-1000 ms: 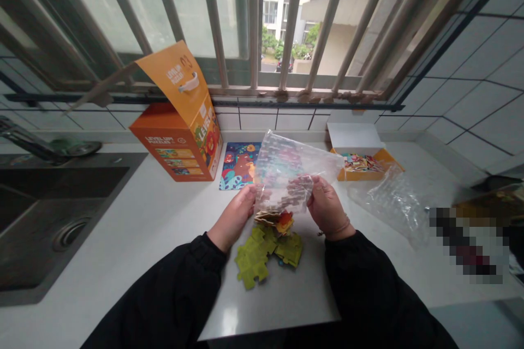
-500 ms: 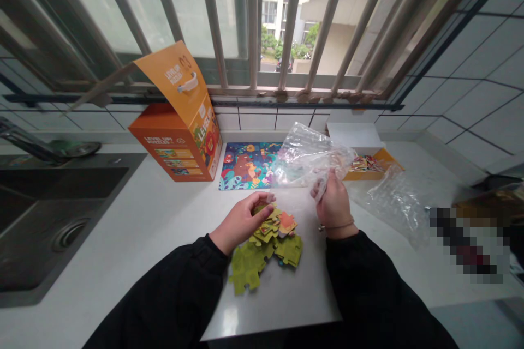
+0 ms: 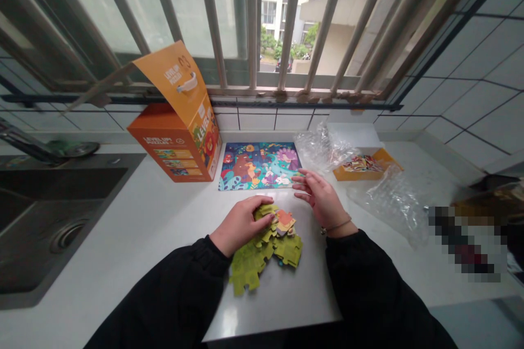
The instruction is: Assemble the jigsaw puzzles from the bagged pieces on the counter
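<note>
A loose pile of jigsaw puzzle pieces (image 3: 249,262), mostly green side up, lies on the white counter in front of me. My left hand (image 3: 244,222) rests at the pile's upper left edge, its fingers stretched over the pieces and gripping none that I can see. One orange and yellow piece (image 3: 285,220) shows on top. To the right of the pile, my right hand (image 3: 321,196) hovers with fingers apart, holding nothing. Just beyond it lie a picture sheet (image 3: 256,166) with cartoon animals and a crumpled clear plastic bag (image 3: 323,147).
At the back left stands an orange puzzle box (image 3: 176,144) with its lid raised. An orange tray (image 3: 360,172) holding small pieces sits at back right, with another clear bag (image 3: 397,199) near it. A sink (image 3: 61,223) is set into the counter at left.
My right hand has let go of the clear plastic bag, which now lies behind it beside the picture sheet. Its fingers have opened. My left hand has barely moved.
</note>
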`<state>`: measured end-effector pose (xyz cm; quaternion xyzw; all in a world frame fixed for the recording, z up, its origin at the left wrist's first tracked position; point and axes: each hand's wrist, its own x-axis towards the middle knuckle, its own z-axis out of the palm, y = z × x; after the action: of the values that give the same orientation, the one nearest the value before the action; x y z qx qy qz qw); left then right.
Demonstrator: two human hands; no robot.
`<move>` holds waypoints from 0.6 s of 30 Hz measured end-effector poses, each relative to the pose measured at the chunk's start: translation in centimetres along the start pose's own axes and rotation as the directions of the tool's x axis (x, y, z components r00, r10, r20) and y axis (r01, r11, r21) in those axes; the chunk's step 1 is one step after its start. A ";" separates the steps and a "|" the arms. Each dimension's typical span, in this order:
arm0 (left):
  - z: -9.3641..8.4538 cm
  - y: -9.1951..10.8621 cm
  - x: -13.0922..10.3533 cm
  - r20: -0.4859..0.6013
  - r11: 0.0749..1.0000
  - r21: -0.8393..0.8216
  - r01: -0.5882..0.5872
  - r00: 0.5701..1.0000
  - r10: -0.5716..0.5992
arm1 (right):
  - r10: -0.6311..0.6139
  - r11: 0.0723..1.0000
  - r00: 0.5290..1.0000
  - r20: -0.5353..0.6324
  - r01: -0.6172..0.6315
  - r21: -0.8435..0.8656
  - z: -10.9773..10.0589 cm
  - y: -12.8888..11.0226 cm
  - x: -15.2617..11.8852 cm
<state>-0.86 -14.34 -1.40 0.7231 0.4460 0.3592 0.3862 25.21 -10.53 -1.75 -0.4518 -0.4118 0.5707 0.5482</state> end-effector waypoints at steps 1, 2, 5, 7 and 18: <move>0.0 0.1 0.0 -0.020 1.000 -0.005 0.022 1.000 -0.022 | 0.001 0.998 0.999 0.034 0.001 -0.058 0.0 0.2 0.0; -0.1 0.3 0.0 -0.036 0.999 -0.006 0.043 0.998 -0.043 | -0.002 0.993 0.997 0.076 0.011 -0.117 0.1 0.4 -0.1; -0.2 0.7 0.0 -0.056 0.997 -0.010 0.079 0.995 -0.079 | -0.021 0.945 0.968 0.252 0.101 -0.310 0.3 0.8 -0.3; -0.2 0.8 0.0 -0.052 0.995 -0.031 0.098 0.994 -0.099 | -0.034 0.886 0.927 0.373 0.201 -0.418 0.4 0.9 -0.5; 0.4 -0.3 0.2 -0.056 0.918 -0.330 0.218 0.967 -0.250 | -0.083 0.737 0.869 0.488 0.384 -0.557 1.3 1.0 -1.0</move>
<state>-0.55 -14.19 -1.79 0.5738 0.4830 0.4128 0.5168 23.67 -11.53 -2.34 -0.4155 -0.7460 0.4062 0.3254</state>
